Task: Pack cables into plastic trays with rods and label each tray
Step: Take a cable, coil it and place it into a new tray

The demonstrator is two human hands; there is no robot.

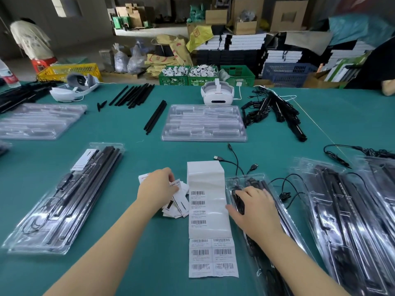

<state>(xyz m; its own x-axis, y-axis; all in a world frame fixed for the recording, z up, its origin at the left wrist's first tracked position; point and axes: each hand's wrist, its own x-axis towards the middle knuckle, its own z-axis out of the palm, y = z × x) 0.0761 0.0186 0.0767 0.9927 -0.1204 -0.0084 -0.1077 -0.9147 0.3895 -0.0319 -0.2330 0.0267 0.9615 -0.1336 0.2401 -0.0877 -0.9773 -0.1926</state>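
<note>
even, soft daylight over the green table [149, 133], shadows faint. white glare streaks the clear trays [203, 122] upon it. beyond the table the room dims; edges bend and blur, top right smeared.

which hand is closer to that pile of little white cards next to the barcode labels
Left. The left hand is on the pile of white cards, pinching one. The right hand rests on a packed tray, beyond the label strip.
</note>
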